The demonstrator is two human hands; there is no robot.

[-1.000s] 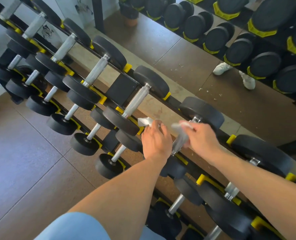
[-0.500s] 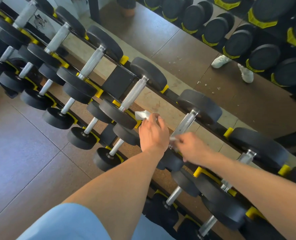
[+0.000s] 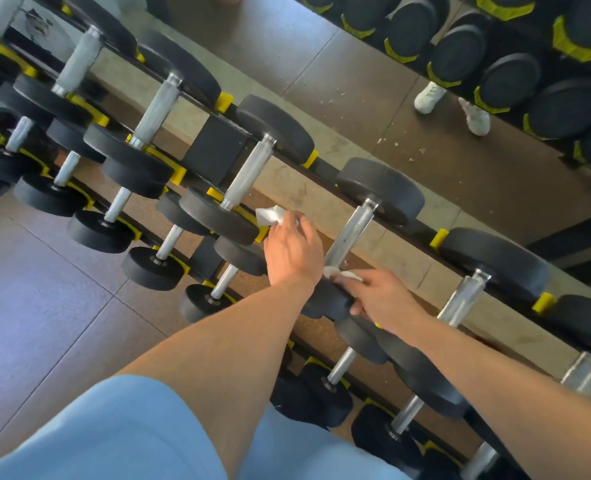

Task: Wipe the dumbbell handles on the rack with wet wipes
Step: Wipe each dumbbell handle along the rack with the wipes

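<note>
Rack (image 3: 413, 226): black frame with yellow saddles, running diagonally from upper left to lower right; 2 tiers visible, the upper one behind, the lower one nearer the viewer.
Upper-tier dumbbells: at least 6 with steel handles in view, black round heads on both ends.
Lower-tier dumbbells: at least 6 smaller ones, some cut off by the frame edge.
Handle being wiped (image 3: 347, 239): 1 steel bar on the upper tier, between both hands.
Left hand (image 3: 294, 252): clenched around 1 crumpled white wipe (image 3: 269, 215), which sticks out past the fingers, just beside that handle.
Right hand (image 3: 378, 296): pinches a 2nd white wipe (image 3: 342, 273) against the handle's near end, touching the black head (image 3: 328, 301).
Mirror (image 3: 425, 81): reflects more dumbbells and 2 white shoes (image 3: 429, 97).
</note>
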